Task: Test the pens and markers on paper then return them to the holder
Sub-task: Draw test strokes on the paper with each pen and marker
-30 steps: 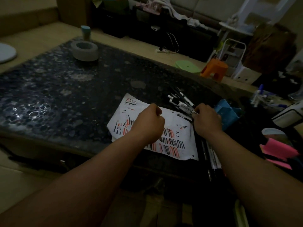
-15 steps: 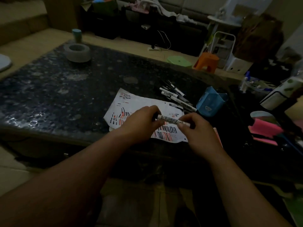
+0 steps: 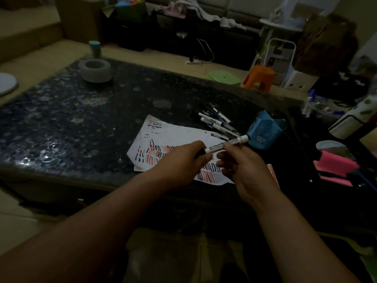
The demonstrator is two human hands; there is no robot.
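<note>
A white whiteboard marker [image 3: 216, 148] is held level above the paper by both hands. My left hand [image 3: 183, 160] grips its dark cap end, and my right hand [image 3: 242, 162] pinches its white barrel near the middle. Beneath them lies a white sheet of paper [image 3: 175, 135] covered in red and black test strokes. A pile of several pens and markers [image 3: 216, 121] lies on the table just beyond the paper. The blue holder [image 3: 263, 132] stands to the right of that pile, tilted, its inside hidden.
The dark speckled table [image 3: 81, 123] carries a grey tape roll [image 3: 95, 70] at its far left. Pink sticky notes [image 3: 336, 166] lie to the right. On the floor beyond stand an orange stool [image 3: 260, 78] and a green lid [image 3: 224, 77].
My right hand picked a marker from the pile and brought it over the paper; my left hand took hold of its cap end. The marker's right end has since tilted up towards the holder.
</note>
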